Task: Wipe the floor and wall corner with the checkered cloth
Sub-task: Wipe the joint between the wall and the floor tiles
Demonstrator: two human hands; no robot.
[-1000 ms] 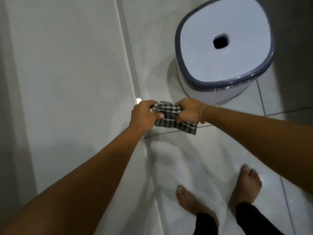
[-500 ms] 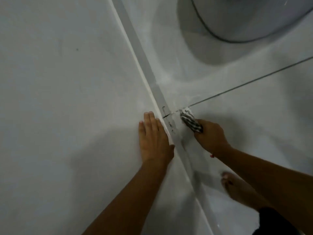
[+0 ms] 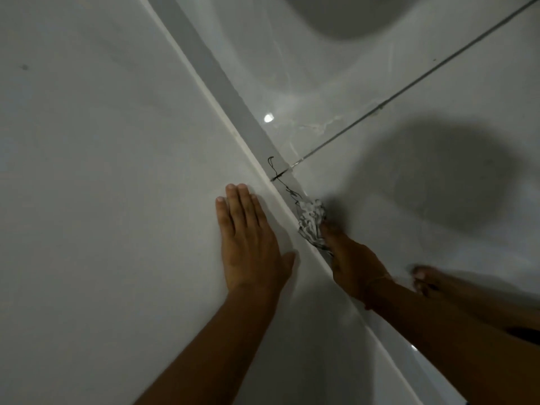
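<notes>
The checkered cloth point(image 3: 311, 222) is bunched and pressed into the seam where the white wall point(image 3: 102, 171) meets the glossy tiled floor point(image 3: 409, 97). My right hand point(image 3: 355, 260) holds the cloth against that seam, fingers closed over it. Just ahead of the cloth, dark scribbled marks point(image 3: 282, 178) run along the grey strip at the wall's foot. My left hand point(image 3: 249, 238) lies flat on the wall with fingers straight, beside the seam and holding nothing.
A dark grout line point(image 3: 409, 89) crosses the floor from the corner toward the upper right. A bare foot point(image 3: 429, 283) rests on the floor behind my right wrist. The shadow of a stool falls at the top edge.
The view has come closer to the corner. My right hand has drawn the cloth back along the seam toward me, away from the grout line. My left hand stays flat on the wall.
</notes>
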